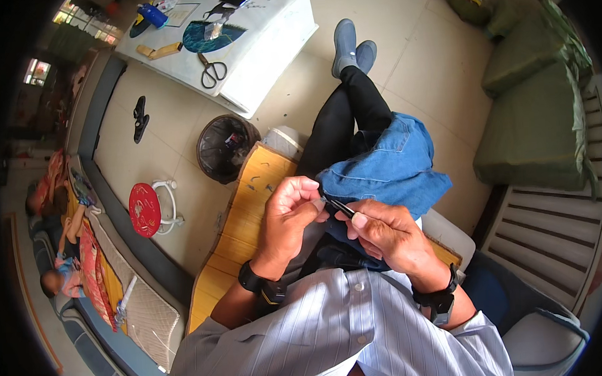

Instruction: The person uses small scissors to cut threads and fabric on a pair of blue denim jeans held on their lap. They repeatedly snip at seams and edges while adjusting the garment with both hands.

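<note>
A blue denim garment (387,161) lies over my crossed, black-clad legs. My right hand (391,241) is closed on a slim dark tool (342,207), its tip pointing up and left between the fingertips of my left hand (289,222). The fingers of the left hand are pinched at that tip, just above the denim, on something too small to name.
I sit on a yellow mat (233,245). Ahead stand a white table (262,62) with scissors (213,74) and a dark bin (225,147); left, a red stool (144,209) and a couch with people (70,282); right, green cushions (527,138) on a slatted bench (545,231).
</note>
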A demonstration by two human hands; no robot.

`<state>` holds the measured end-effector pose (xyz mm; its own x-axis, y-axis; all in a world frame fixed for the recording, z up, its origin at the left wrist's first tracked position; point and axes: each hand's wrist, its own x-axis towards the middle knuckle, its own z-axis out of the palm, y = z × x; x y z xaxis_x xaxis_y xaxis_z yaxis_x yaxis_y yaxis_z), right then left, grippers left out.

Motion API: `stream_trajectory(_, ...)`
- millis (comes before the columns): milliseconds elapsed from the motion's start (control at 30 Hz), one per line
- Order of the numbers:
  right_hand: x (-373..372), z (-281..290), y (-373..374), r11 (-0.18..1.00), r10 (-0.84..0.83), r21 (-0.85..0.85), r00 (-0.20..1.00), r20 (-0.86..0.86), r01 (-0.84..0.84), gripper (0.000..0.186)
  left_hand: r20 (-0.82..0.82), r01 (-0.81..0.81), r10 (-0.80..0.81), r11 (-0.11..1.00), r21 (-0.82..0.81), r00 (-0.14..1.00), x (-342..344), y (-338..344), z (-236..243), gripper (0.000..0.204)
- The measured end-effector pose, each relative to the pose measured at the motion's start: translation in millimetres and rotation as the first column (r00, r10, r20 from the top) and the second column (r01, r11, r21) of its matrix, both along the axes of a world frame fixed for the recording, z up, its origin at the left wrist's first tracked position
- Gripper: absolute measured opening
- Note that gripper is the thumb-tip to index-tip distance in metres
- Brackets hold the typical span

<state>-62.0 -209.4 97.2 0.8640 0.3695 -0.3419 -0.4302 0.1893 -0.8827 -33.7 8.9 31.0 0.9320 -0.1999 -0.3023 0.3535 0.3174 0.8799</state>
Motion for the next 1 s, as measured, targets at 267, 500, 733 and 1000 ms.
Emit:
stream_trajectory(267, 15, -22, 5, 0.98, 0.131, -0.139, 0.989, -0.073, -0.14, 0.031, -0.006, -0.05, 0.051, 0.994, 0.096, 0.999, -5, 4, 8, 0.029)
stream_trajectory(500, 26, -27, 7, 0.957, 0.204, -0.142, 0.937, -0.284, -0.251, 0.031, 0.0, -0.056, 0.056, 0.995, 0.084, 0.998, -7, 8, 9, 0.032)
stream_trajectory(733, 23, -30, 8, 0.95, 0.222, -0.177, 0.954, -0.201, -0.258, 0.033, -0.022, -0.062, 0.065, 0.992, 0.113, 0.998, -7, 8, 8, 0.035)
stream_trajectory(1000, 22, -32, 15, 0.985, 0.134, -0.049, 0.905, -0.403, -0.167, 0.032, -0.025, -0.076, 0.079, 0.992, 0.103, 0.997, -10, 9, 9, 0.04)
